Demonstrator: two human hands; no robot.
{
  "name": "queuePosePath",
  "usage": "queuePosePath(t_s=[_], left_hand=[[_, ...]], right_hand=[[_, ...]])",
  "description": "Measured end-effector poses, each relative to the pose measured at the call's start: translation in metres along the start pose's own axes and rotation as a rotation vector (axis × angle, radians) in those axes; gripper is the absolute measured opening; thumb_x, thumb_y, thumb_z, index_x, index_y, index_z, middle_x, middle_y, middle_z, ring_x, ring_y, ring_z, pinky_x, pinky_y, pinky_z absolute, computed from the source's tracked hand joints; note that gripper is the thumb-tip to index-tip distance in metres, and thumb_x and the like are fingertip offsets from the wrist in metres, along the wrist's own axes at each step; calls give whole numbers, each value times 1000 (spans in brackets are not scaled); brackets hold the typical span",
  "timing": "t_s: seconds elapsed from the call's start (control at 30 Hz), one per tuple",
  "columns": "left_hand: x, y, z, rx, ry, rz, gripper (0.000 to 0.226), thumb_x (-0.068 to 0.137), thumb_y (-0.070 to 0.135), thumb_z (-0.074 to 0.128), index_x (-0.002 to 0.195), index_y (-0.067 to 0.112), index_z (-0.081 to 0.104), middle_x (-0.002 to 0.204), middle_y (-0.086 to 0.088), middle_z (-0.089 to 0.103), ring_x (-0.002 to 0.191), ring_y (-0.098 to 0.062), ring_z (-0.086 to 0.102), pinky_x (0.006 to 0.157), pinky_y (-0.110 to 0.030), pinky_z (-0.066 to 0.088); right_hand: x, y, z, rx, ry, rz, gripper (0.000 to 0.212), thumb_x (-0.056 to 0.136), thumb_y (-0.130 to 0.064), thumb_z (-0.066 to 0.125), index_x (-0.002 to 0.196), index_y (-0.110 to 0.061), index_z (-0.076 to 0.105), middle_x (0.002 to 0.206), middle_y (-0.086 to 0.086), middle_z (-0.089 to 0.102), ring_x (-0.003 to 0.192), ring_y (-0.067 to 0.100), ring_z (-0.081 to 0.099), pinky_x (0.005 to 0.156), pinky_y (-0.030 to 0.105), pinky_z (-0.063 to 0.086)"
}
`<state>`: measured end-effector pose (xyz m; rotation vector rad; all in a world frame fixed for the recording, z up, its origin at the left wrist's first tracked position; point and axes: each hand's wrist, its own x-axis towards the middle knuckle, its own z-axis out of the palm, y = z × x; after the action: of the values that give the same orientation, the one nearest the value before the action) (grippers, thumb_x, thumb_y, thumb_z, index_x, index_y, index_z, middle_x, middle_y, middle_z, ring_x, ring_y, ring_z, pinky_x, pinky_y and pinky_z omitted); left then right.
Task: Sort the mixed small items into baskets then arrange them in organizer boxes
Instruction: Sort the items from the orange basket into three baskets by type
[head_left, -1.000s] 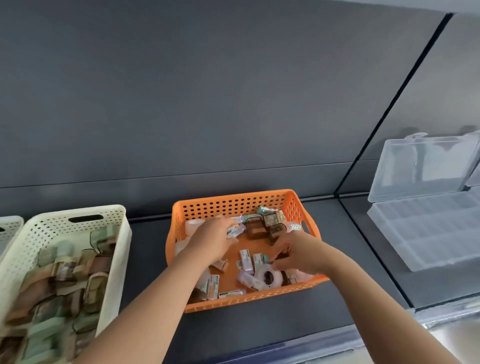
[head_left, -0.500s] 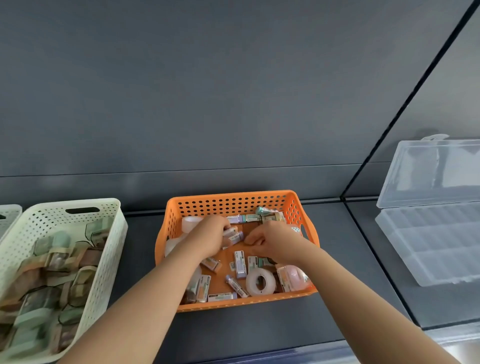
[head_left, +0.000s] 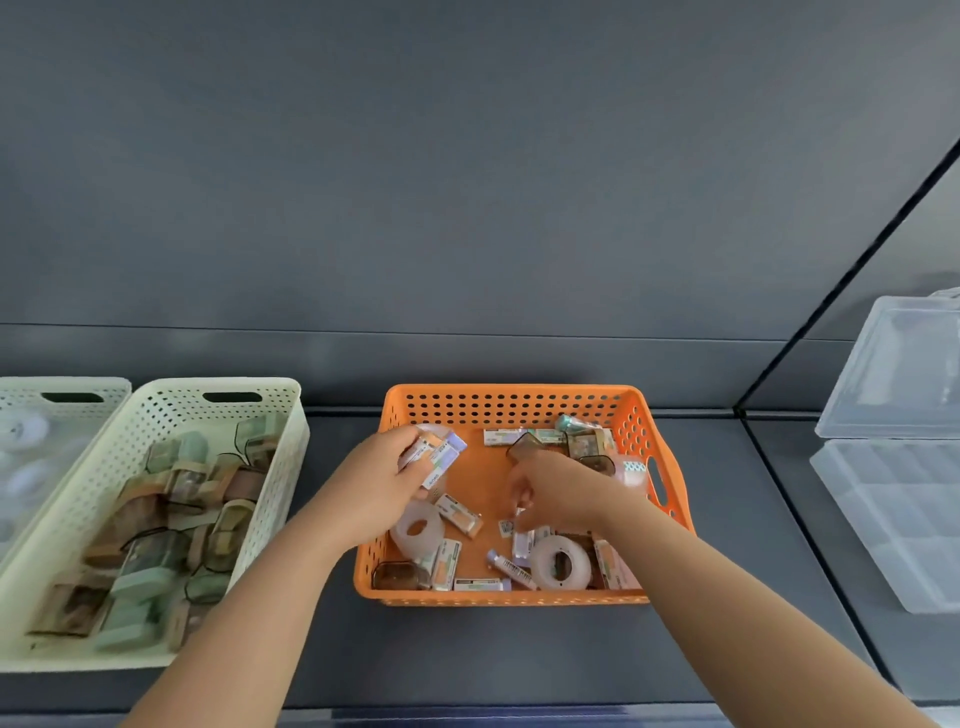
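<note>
Inside the orange basket (head_left: 514, 400), at the centre of the counter (head_left: 519, 654), mixed items lie loose: small cartons (head_left: 458, 514), two tape rolls (head_left: 561, 564) and a tube (head_left: 511, 569). The left hand (head_left: 379, 483) grips several of these cartons over the basket's far left corner. The right hand (head_left: 561, 493) reaches down at mid-basket with curled fingers; whether it holds anything cannot be determined. To the left, a cream basket (head_left: 171, 405) already holds brown and green pieces. To the right, the clear organizer box (head_left: 893, 519) stands open. Assessment: sorting is partly done; arranging appears not yet begun.
</note>
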<state>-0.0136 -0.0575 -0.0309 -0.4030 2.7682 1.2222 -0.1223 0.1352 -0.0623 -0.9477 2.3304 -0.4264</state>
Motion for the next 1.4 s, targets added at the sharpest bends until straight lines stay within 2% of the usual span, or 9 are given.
queuePosePath(t_s=[0.07, 0.17, 0.3, 0.6, 0.77, 0.9, 1.03, 1.23, 1.4], left_hand=[[-5, -4, -3, -61, 62, -28, 19, 98, 21, 47, 112, 28, 58, 102, 11, 66, 79, -1, 68, 67, -23, 55], [-13, -5, -5, -128, 122, -28, 23, 98, 22, 47, 117, 27, 57, 106, 11, 66, 81, 0, 68, 69, -20, 52], [-21, -10, -8, -214, 152, -46, 20, 97, 21, 48, 112, 29, 58, 102, 11, 68, 81, -2, 69, 80, -35, 56], [-35, -17, -11, -286, 208, -43, 19, 96, 19, 50, 111, 26, 60, 102, 11, 68, 89, -6, 68, 84, -41, 56], [-53, -28, -27, -337, 319, -72, 19, 97, 15, 49, 107, 26, 60, 102, 9, 68, 80, -2, 70, 83, -34, 55], [-76, -52, -50, -348, 418, -119, 20, 95, 16, 52, 109, 26, 61, 100, 10, 69, 78, -1, 69, 79, -25, 53], [-102, -93, -91, -339, 501, -159, 19, 94, 22, 54, 108, 31, 62, 100, 12, 69, 87, -7, 69, 85, -41, 54], [-145, -174, -168, -328, 638, -193, 22, 82, 39, 55, 101, 33, 65, 90, 6, 71, 84, -18, 69, 79, -47, 54], [-180, -258, -247, -199, 696, -225, 10, 90, 24, 59, 94, 27, 67, 73, 6, 66, 69, -17, 61, 63, -35, 45]], right_hand=[[2, -7, -1, 116, 66, -6, 12, 80, -12, 71, 83, -21, 64, 81, -9, 59, 72, 6, 55, 63, 15, 44], [15, -22, 6, 199, 103, -24, 24, 83, -14, 69, 106, -19, 66, 100, -6, 63, 87, 8, 58, 77, 18, 48], [35, -34, 25, 118, 62, 27, 41, 81, -22, 73, 120, -16, 62, 113, -2, 64, 96, 14, 59, 81, 24, 51], [37, -43, 26, 128, 71, 51, 31, 75, -19, 76, 99, -19, 57, 95, -1, 61, 83, 15, 59, 72, 27, 53], [22, -62, 0, 230, 307, 16, 28, 76, -21, 77, 94, -22, 55, 87, -4, 61, 73, 13, 57, 57, 23, 47], [20, -112, -12, 408, 444, -89, 26, 79, -21, 75, 99, -24, 58, 88, -6, 63, 61, 4, 54, 47, 15, 43], [33, -181, 0, 572, 417, -224, 12, 80, -12, 73, 89, -17, 66, 76, 2, 68, 50, 7, 52, 46, 24, 49], [81, -283, 46, 680, 342, -266, 11, 79, -7, 73, 86, -12, 67, 72, 5, 64, 47, 4, 50, 48, 19, 47], [130, -379, 88, 767, 307, -286, 10, 80, -3, 71, 84, -11, 67, 68, 0, 63, 51, 9, 57, 55, 24, 52]])
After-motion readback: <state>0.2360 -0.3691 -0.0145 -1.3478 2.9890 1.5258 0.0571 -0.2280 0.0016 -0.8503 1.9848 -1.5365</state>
